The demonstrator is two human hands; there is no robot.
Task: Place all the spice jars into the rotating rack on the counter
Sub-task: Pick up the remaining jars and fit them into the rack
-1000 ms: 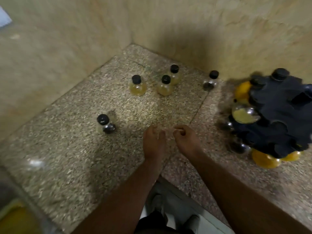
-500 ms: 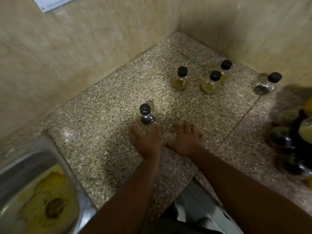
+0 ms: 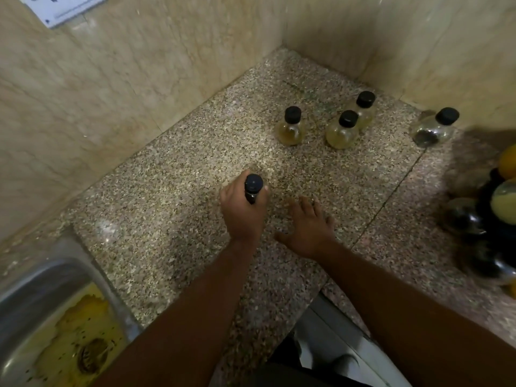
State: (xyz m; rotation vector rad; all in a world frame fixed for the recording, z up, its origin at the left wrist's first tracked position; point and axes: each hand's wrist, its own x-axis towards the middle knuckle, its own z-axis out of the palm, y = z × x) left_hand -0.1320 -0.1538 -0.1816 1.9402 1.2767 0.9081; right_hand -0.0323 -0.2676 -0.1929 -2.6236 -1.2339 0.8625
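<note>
My left hand (image 3: 243, 212) is wrapped around a small black-capped spice jar (image 3: 253, 186) in the middle of the speckled granite counter (image 3: 173, 208); only its cap and neck show. My right hand (image 3: 308, 226) lies flat and open on the counter just to its right, holding nothing. Three yellowish jars stand toward the back corner: one (image 3: 290, 127), a second (image 3: 343, 131) and a third (image 3: 364, 108) behind it. A clear jar with dark contents (image 3: 434, 128) stands further right. The dark rotating rack (image 3: 485, 219), blurred and cut off at the right edge, holds several jars.
Marble-look walls meet in a corner behind the jars. A steel sink (image 3: 42, 308) with yellow residue sits at the lower left. A wall socket plate (image 3: 64, 8) is at the top left. The counter's front edge runs below my forearms.
The view has swung left, away from the rack. My left hand reached forward and closed around the lone dark jar. My right hand opened and settled flat on the counter.
</note>
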